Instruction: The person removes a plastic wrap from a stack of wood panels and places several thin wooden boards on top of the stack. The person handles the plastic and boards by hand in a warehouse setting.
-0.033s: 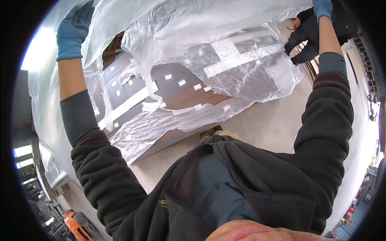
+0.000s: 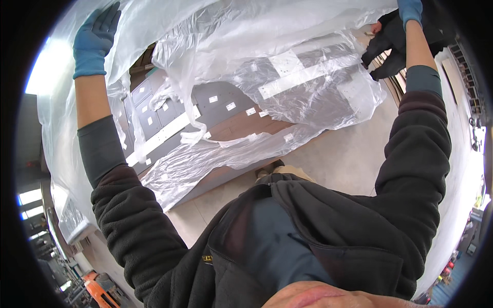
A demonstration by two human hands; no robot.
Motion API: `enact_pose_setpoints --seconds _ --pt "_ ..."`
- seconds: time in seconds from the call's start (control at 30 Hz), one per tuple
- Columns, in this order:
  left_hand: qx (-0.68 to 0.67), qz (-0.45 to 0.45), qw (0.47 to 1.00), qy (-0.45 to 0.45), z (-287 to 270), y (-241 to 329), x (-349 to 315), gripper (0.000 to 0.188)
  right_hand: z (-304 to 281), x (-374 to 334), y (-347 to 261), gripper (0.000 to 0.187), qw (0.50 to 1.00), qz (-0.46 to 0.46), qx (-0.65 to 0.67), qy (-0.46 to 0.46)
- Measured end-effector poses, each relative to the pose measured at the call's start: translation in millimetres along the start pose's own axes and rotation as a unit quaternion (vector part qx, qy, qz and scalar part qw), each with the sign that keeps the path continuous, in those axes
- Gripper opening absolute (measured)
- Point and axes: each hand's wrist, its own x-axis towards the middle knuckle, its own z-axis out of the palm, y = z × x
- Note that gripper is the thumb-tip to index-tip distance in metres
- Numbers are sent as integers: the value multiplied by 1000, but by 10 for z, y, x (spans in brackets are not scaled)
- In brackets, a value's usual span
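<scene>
Both my arms are raised, and both hands wear blue gloves. My left hand (image 2: 95, 38) is up at the top left with its fingers stretched along a large clear plastic sheet (image 2: 246, 56), holding it up. At the top right, my right hand (image 2: 409, 10) grips the same sheet's edge. The sheet billows between the hands and drapes down over a low stack of grey panels (image 2: 226, 105). The panels carry small white labels and pale strips and lie on the floor in front of me.
Another person in dark clothes (image 2: 390, 43) bends at the far end of the panels, upper right. A pale concrete floor (image 2: 349, 154) lies around the stack. My shoe (image 2: 269, 168) stands at its near edge. An orange machine (image 2: 100, 287) sits at the lower left.
</scene>
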Motion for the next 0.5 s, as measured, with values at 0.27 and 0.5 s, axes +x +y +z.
enact_pose_setpoints --seconds 0.27,0.5 --pt "90 22 996 5 920 -691 91 43 -271 30 947 24 986 129 -55 -90" --pt "78 39 995 47 2047 -1470 -162 43 -190 573 2320 31 995 91 -8 -31"
